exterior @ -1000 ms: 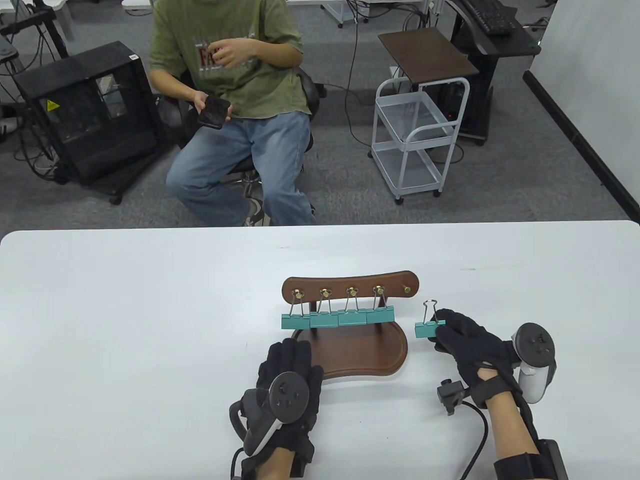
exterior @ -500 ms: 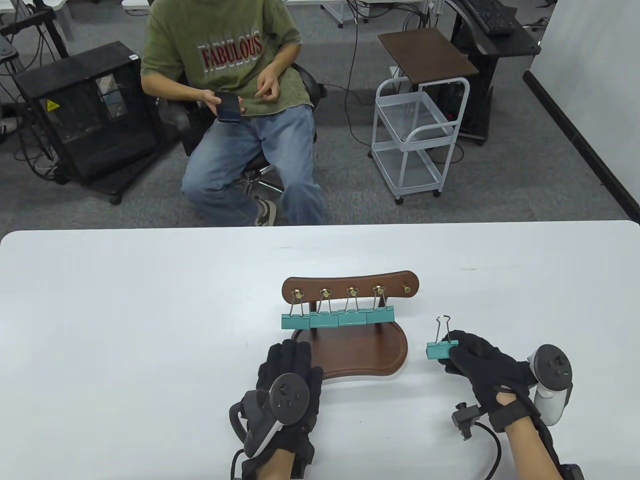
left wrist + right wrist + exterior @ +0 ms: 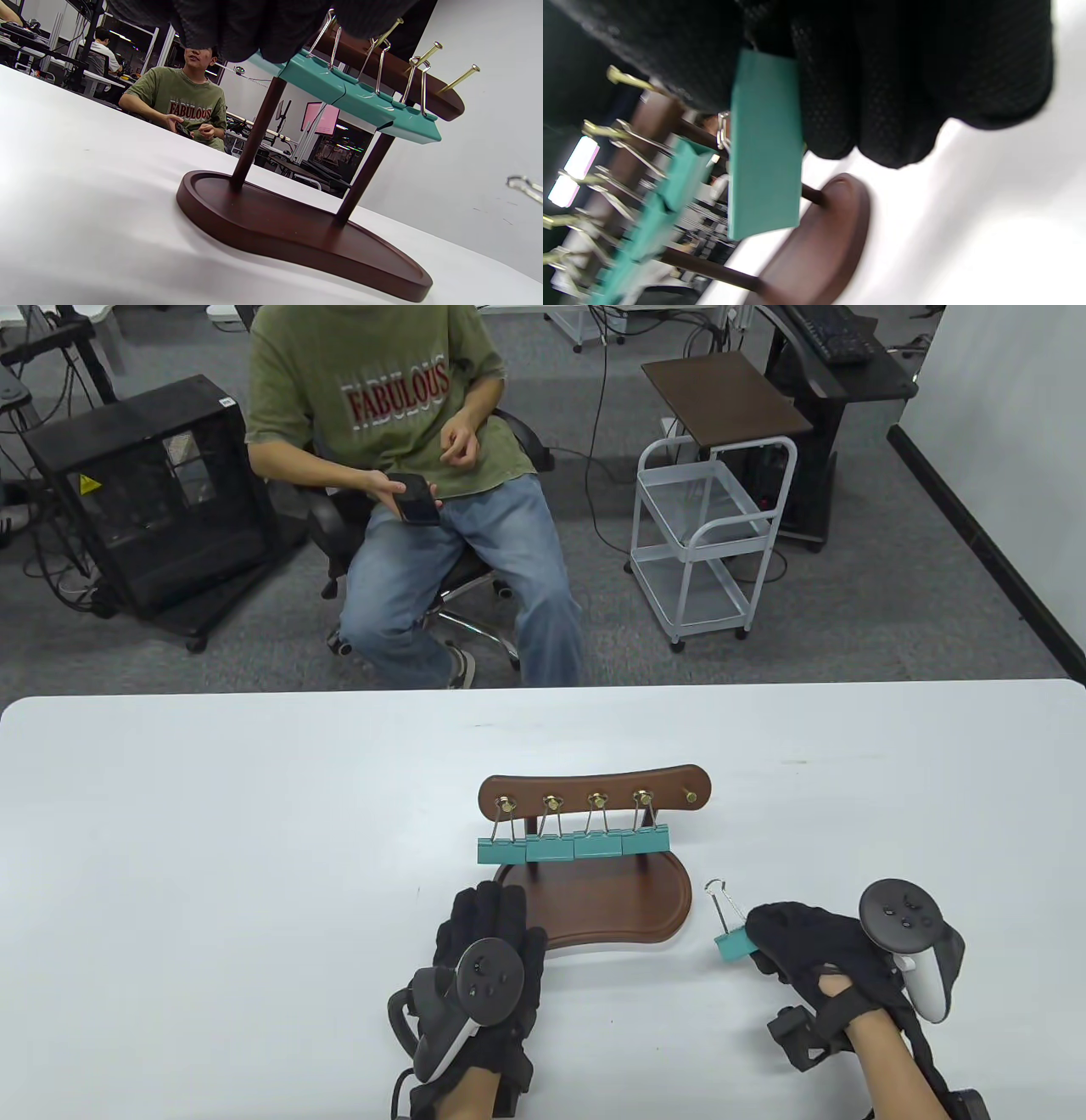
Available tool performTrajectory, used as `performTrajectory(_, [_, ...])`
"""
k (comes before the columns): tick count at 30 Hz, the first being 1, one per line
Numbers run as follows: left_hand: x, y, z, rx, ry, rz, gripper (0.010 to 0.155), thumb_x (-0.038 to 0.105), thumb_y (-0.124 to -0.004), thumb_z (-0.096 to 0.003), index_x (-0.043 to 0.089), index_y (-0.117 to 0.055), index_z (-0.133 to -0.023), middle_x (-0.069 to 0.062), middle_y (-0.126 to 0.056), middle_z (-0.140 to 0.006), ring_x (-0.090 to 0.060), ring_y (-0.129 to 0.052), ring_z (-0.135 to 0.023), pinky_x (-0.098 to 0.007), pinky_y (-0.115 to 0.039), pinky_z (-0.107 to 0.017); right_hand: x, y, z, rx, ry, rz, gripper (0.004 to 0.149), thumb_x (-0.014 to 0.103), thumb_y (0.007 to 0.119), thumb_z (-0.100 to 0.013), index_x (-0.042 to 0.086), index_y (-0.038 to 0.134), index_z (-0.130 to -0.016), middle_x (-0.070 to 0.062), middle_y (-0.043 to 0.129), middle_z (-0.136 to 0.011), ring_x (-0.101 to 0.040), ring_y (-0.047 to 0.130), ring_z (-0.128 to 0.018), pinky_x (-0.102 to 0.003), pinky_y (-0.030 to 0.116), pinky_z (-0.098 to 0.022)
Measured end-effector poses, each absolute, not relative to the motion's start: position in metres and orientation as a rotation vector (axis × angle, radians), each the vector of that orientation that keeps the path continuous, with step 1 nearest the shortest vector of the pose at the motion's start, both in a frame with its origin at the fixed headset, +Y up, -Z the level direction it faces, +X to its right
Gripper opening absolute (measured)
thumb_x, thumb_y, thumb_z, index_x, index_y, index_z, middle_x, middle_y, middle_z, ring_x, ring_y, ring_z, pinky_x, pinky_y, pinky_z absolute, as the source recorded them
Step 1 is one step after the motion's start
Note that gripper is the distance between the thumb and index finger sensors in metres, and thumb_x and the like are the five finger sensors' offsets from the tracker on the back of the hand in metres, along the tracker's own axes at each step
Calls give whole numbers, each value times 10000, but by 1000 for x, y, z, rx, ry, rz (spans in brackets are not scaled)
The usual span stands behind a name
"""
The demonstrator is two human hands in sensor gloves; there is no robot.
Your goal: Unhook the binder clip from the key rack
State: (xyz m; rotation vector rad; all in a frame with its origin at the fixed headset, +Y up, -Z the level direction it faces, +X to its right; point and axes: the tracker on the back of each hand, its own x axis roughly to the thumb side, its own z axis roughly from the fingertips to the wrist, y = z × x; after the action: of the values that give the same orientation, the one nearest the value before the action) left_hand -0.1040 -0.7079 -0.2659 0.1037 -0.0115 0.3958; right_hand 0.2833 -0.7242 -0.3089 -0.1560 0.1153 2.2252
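**One teal clip off the rack, held beside its base**

The right hand (image 3: 802, 946) grips a teal metal binder clip (image 3: 735, 943) with silver wire handles, its gloved fingers (image 3: 882, 106) closed around the clip's body. The clip is clear of the hooks and sits low over the white table (image 3: 212, 857), just beside the right end of the rack's base, toward the table's near edge. Its wire handles tilt up and to the left. Whether the clip touches the table cannot be told.

The dark brown wooden key rack (image 3: 594, 793) stands near the middle of the table's near half, a curved bar on two posts above an oval tray base (image 3: 297, 231). Four more teal binder clips (image 3: 574, 846) hang side by side from its brass hooks; the fifth hook (image 3: 691, 796), at the right end, is bare.

The left hand (image 3: 488, 963) rests palm down at the near left edge of the base, fingers extended over its rim, gripping nothing.
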Motion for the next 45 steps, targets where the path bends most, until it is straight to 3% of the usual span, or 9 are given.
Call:
performTrajectory(10, [-104, -708, -266, 103, -13, 398, 620, 547, -595, -539, 289, -614, -1103, -26, -574, -1186, -312, -512, -1109, -534, -519, -758, 275, -733, -311, -286, 233, 2446, 477, 467, 886, -342, 146, 886, -694, -163, 1066, -493, -345, 1065, -374, -442, 910, -257])
performTrajectory(29, [-104, -708, -266, 105, -15, 395, 621, 547, -593, -540, 287, -614, -1103, -25, -572, -1186, -311, -511, -1108, -535, -518, -758, 259, -747, -317, -342, 348, 2658, 476, 465, 886, -344, 144, 890, -696, -167, 1063, -495, -349, 1060, -377, -448, 904, -260])
performTrajectory(45, [-104, -708, -266, 102, -16, 396, 621, 548, -594, -540, 288, -615, -1103, -27, -573, -1186, -312, -513, -1108, -536, -519, -757, 241, -747, -319, -297, 185, 2890, 467, 458, 879, -343, 145, 899, -689, -177, 1065, -511, -366, 1060, -384, -459, 905, -260])
